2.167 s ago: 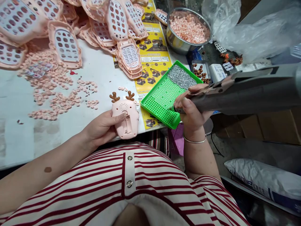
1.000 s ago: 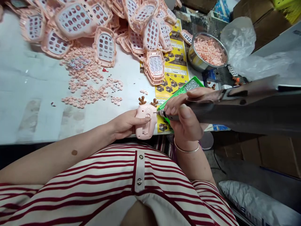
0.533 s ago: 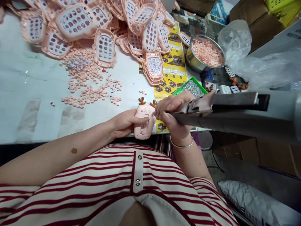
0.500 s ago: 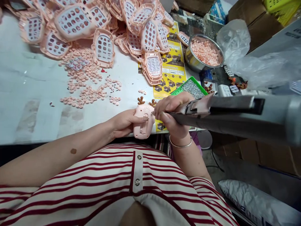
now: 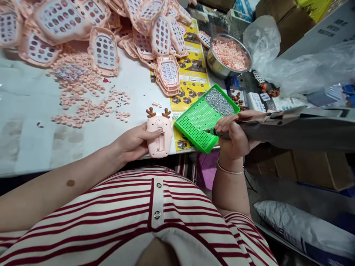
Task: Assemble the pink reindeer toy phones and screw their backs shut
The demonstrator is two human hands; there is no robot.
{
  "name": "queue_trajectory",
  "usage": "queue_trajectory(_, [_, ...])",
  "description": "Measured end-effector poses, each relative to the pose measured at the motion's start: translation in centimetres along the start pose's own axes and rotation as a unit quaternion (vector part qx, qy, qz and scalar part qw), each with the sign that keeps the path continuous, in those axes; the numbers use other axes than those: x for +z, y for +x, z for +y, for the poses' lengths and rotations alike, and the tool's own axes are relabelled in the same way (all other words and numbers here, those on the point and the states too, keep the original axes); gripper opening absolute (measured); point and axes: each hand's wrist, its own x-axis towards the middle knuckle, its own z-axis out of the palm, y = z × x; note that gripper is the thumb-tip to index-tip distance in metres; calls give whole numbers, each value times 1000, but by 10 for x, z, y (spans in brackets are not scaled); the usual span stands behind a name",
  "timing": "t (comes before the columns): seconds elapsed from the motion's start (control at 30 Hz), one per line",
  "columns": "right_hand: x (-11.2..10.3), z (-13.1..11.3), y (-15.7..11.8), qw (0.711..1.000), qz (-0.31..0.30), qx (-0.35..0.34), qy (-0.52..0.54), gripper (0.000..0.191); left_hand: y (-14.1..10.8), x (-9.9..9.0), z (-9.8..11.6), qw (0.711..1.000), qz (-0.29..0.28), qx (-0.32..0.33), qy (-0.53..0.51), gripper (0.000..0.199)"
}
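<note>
My left hand (image 5: 138,140) grips the left side of a pink toy casing (image 5: 164,127) with brown antlers, its thumb on the back near an open battery slot. The casing is back side up at the table's front edge. My right hand (image 5: 235,135) is closed around the front of a long grey power screwdriver (image 5: 280,127). The driver's tip points left, over a green perforated tray (image 5: 194,123). Small silver screws (image 5: 219,100) are heaped in the tray's far right part.
Pink casing shells (image 5: 104,51) are piled at the back left, with small pink pieces (image 5: 94,108) scattered before them. A metal bowl (image 5: 222,69) of pink parts stands at the back right, near plastic bags (image 5: 299,72). A yellow printed sheet (image 5: 194,79) lies under the tray.
My right hand and the screwdriver have moved right, away from the casing to over the green tray. The casing stays in my left hand. The whole view has shifted slightly.
</note>
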Motion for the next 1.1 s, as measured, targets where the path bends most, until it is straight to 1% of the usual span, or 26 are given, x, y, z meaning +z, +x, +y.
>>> queue_trajectory(0.07, [-1, 4, -3, 993, 74, -85, 28, 23, -1, 1, 0, 1000, 4, 3, 6, 28])
queue_trajectory(0.1, [0, 5, -4, 989, 92, -108, 39, 21, -1, 1, 0, 1000, 7, 4, 11, 28])
queue_trajectory(0.13, [1, 6, -5, 989, 88, -110, 45, 19, -1, 1, 0, 1000, 9, 5, 17, 28])
queue_trajectory(0.23, [3, 9, -6, 992, 73, -86, 52, 16, -1, 0, 0, 999, 13, 3, 34, 28])
queue_trajectory(0.33, [2, 14, -7, 993, 77, -81, 43, 20, -1, -1, -1, 999, 18, 4, 44, 31])
queue_trajectory(0.47, [1, 20, -6, 991, 84, -92, 49, 24, -1, -3, -1, 999, 15, 0, 51, 31])
queue_trajectory(0.57, [2, 21, -5, 992, 72, -88, 56, 23, 0, -6, -2, 998, 13, -4, 56, 31])
queue_trajectory(0.7, [2, 22, -5, 992, 90, -80, 39, 28, 1, -9, -2, 998, 6, -8, 65, 34])
queue_trajectory(0.77, [2, 22, -5, 992, 84, -84, 42, 27, 1, -9, -2, 998, 4, -10, 65, 33])
queue_trajectory(0.87, [2, 16, -3, 992, 62, -91, 61, 20, -1, -9, -1, 998, -4, -11, 61, 37])
queue_trajectory(0.97, [9, 2, 1, 989, 68, -108, 69, 15, -1, -8, 0, 997, -26, -16, 64, 43])
queue_trajectory(1.03, [20, -10, 5, 986, 71, -132, 77, 13, 0, -8, -1, 997, -35, -19, 64, 45])
queue_trajectory(1.1, [38, -22, 9, 983, 56, -147, 96, 10, 3, -6, -1, 998, -36, -14, 53, 45])
